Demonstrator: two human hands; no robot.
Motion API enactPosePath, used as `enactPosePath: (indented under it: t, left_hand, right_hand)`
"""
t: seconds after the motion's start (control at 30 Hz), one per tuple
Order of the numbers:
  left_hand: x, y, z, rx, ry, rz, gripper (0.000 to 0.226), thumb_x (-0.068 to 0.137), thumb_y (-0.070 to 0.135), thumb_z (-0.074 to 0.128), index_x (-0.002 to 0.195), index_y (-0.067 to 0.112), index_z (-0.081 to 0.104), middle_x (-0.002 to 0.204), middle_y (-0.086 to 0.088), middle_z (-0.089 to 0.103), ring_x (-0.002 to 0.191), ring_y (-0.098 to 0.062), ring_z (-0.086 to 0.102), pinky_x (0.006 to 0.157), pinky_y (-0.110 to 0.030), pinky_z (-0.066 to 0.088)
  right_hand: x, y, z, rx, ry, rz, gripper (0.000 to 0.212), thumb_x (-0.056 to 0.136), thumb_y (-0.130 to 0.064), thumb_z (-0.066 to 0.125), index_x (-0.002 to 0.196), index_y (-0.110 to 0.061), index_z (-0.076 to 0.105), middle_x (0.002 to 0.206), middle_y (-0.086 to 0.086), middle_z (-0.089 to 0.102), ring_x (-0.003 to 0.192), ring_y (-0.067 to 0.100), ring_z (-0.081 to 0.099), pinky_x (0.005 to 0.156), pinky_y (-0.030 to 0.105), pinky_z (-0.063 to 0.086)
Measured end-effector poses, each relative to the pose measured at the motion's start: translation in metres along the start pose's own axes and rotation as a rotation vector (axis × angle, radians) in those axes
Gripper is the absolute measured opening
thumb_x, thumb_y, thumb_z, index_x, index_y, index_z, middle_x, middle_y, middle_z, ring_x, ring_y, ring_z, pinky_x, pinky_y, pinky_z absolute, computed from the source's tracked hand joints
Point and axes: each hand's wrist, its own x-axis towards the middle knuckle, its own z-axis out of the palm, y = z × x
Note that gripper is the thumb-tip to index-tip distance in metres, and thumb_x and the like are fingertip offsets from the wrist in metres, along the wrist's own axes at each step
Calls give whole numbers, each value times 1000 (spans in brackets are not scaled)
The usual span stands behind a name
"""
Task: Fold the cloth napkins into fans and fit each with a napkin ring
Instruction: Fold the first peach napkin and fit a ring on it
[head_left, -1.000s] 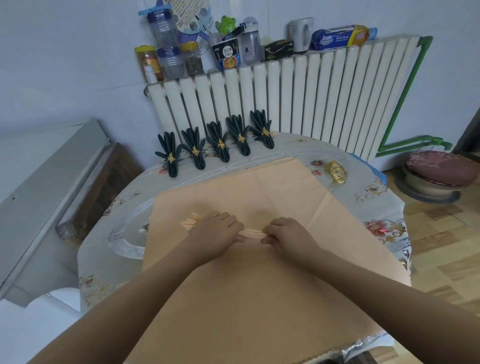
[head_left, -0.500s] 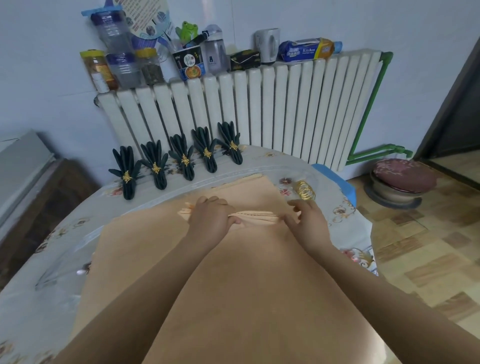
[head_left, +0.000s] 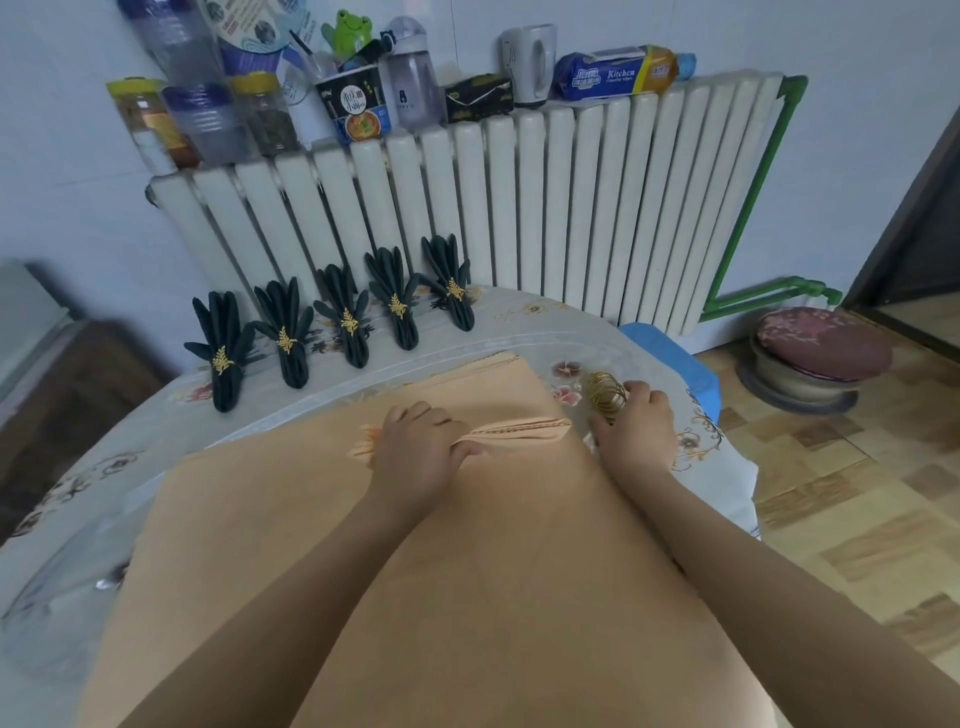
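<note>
Left hand (head_left: 415, 447) clamped round pleated napkin (head_left: 514, 430), pressed flat on peach cloth stack (head_left: 467, 571) on counter (head_left: 597, 322). Right hand (head_left: 636, 431) fingers (head_left: 638, 387) curled on gold rings (head_left: 607, 396) just beside stack. Five dark fans (head_left: 349, 322) ringed at far edge.

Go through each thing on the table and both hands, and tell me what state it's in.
Peach napkin: pleated into a strip, no ring on it.
Left hand: grips the pleats.
Right hand: fingers on the gold rings.
Dark napkins: five, fanned, ringed.
Peach stack: flat, unfolded.
</note>
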Motion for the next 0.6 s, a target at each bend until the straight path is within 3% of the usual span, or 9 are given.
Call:
enactPosePath:
  t: [0.23,0.4,0.5,0.6]
  left_hand:
    - [-8,-1,-8,-16,-3,-9,34,78,50,52,77,25,75,70,8,67,67,-20,60,67,-30,23]
    - [-24,-9,-18,-59,-14,-22,40,76,53,48,75,25,76,70,7,68,67,-21,61,68,-29,25]
    - [-38,-13,-30,-94,-55,-54,27,80,46,64,88,24,77,86,3,70,87,-23,61,79,-28,23]
    - [-57,-20,-41,-152,-143,-88,24,84,44,64,99,28,74,102,5,68,104,-17,55,90,-27,20]
  right_hand:
    - [-16,3,-7,146,0,-27,52,86,-28,62,130,-9,43,128,11,43,110,30,51,81,38,44]
    - [-55,3,-17,353,-66,-99,39,79,-31,70,112,-16,56,105,-4,46,95,18,55,77,27,42]
    - [-84,-1,-26,496,-121,-193,31,77,-26,73,105,-21,59,100,-6,53,86,8,55,67,14,39]
    - [-112,-7,-36,562,-244,-267,33,76,-23,76,103,-26,59,99,-11,60,87,-2,56,67,7,40]
